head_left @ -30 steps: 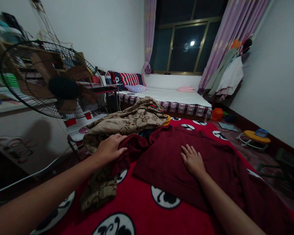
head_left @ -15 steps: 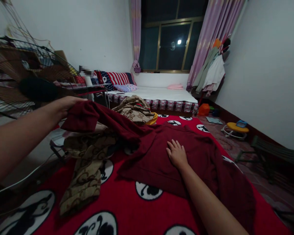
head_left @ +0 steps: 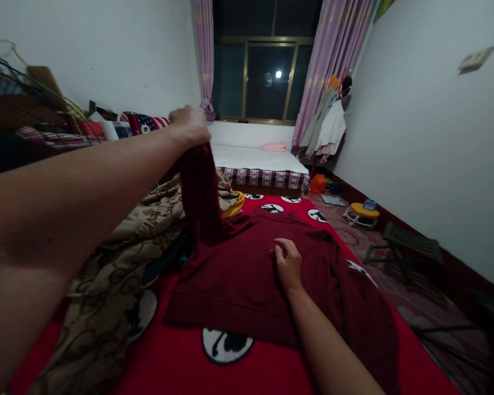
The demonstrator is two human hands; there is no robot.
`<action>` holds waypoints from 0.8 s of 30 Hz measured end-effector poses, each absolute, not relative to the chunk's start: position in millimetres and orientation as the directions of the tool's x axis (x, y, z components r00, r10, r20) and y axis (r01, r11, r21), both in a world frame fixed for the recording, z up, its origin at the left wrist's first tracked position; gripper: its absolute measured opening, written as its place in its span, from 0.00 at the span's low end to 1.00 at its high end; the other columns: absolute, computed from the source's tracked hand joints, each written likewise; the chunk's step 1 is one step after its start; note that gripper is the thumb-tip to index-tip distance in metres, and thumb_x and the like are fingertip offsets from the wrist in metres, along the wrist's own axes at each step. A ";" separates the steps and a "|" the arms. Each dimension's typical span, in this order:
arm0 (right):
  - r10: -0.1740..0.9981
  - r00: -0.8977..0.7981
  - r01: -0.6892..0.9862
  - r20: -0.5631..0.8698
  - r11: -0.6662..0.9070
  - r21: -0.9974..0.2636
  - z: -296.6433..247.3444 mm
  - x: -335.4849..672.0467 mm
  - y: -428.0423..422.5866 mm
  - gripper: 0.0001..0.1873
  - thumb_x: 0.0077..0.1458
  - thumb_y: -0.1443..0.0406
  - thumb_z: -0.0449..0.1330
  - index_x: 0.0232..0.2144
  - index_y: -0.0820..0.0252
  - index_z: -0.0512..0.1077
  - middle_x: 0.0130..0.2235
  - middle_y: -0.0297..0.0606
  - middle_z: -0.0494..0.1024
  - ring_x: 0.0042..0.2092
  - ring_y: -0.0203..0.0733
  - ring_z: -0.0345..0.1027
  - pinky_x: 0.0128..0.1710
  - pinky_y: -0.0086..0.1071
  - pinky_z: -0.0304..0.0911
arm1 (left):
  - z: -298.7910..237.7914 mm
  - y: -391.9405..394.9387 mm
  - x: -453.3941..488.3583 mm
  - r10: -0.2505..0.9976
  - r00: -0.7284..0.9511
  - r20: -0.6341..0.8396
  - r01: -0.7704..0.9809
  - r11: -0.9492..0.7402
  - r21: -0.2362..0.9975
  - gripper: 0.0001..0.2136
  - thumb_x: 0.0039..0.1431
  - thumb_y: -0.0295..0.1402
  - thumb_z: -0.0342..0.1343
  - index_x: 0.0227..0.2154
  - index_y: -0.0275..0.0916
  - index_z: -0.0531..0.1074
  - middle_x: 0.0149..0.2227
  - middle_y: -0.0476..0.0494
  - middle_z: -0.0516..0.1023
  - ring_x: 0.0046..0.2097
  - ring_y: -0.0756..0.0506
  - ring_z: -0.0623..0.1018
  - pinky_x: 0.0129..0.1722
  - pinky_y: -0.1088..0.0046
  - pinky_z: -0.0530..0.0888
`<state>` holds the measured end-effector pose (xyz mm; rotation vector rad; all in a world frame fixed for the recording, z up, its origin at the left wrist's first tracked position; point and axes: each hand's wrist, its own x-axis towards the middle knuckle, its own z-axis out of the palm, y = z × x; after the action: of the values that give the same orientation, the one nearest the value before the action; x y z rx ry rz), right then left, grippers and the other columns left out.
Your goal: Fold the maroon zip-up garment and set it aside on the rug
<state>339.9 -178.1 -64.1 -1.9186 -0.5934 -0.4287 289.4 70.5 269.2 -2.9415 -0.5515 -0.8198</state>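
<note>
Maroon top point(head_left: 239, 280) lies spread, lightly creased, one sleeve point(head_left: 200, 192) raised.

2 bare, smooth arms show. At 9 o'clock, the bare, rounded left forearm point(head_left: 94, 175) narrows to a bare left grip point(head_left: 189, 126), slightly blurred. At 5 o'clock, the bare, slim right forearm point(head_left: 325, 340) tapers to a bare right grip point(head_left: 290, 266).

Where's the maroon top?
In the head view's lower middle, the maroon top lies on the red blanket, right of the tan garment, one sleeve raised in the left hand.
</note>
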 end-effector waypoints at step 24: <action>0.370 0.915 0.326 0.158 -0.450 -0.832 33.2 375.2 -231.6 0.20 0.36 0.70 0.63 0.38 0.61 0.77 0.33 0.36 0.80 0.35 0.42 0.73 0.36 0.32 0.68 | -23.2 78.7 211.8 0.004 0.946 0.325 -0.048 -0.987 0.153 0.18 0.56 0.23 0.47 0.45 0.45 0.74 0.43 0.44 0.73 0.47 0.43 0.71 0.42 0.69 0.72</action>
<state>375.2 -231.6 33.2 -2.0735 -0.4980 0.0565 211.8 78.7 -23.2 -3.2556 0.0376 -0.5446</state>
